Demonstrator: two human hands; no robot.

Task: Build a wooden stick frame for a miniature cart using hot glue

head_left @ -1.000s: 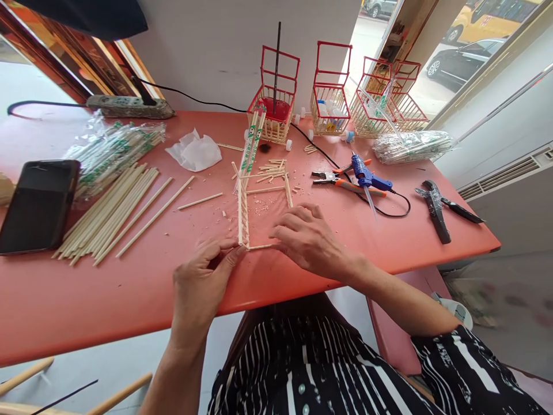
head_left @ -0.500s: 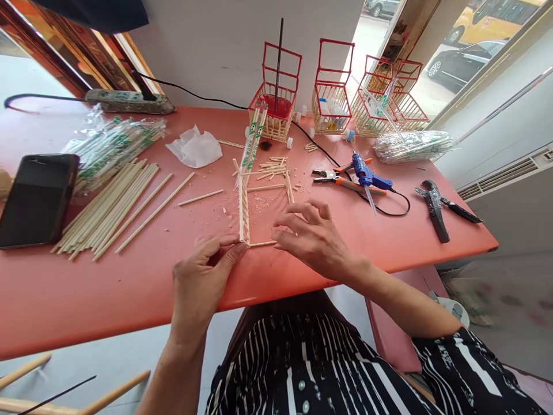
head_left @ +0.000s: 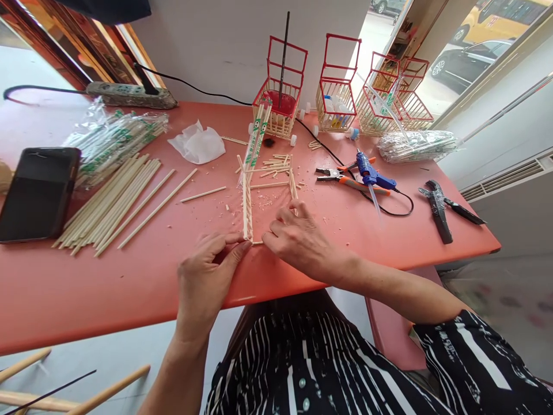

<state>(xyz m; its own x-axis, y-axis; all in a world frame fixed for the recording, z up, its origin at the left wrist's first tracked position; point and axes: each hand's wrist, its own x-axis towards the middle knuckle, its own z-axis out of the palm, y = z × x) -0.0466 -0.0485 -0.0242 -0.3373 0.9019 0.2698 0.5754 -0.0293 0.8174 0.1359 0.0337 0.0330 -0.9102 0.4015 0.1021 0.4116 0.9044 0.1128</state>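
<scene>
A small box-like frame (head_left: pixel 247 207) of wooden chopsticks stands on the table in front of me. My left hand (head_left: pixel 209 268) pinches its near left corner between thumb and fingers. Curled over the near right corner is my right hand (head_left: pixel 300 239), its thumb side at the near stick and its fingers at the right side. That corner is hidden under the hand. Behind the frame lie wrapped chopsticks (head_left: pixel 256 138) and several short cut stick pieces (head_left: pixel 276 165).
Loose chopsticks (head_left: pixel 112 202), a phone (head_left: pixel 40 193), wrapped packs (head_left: pixel 123 138) and crumpled white plastic (head_left: pixel 197 143) lie left. Pliers (head_left: pixel 352 181), a blue glue gun (head_left: pixel 371 176) and black-handled cutters (head_left: pixel 438 213) lie right. Red-trimmed stick carts (head_left: pixel 279 109) line the back of the table (head_left: pixel 129 300).
My right hand has moved slightly left and closed its raised, spread fingers down onto the frame's right side. My left hand keeps its pinch on the near left corner.
</scene>
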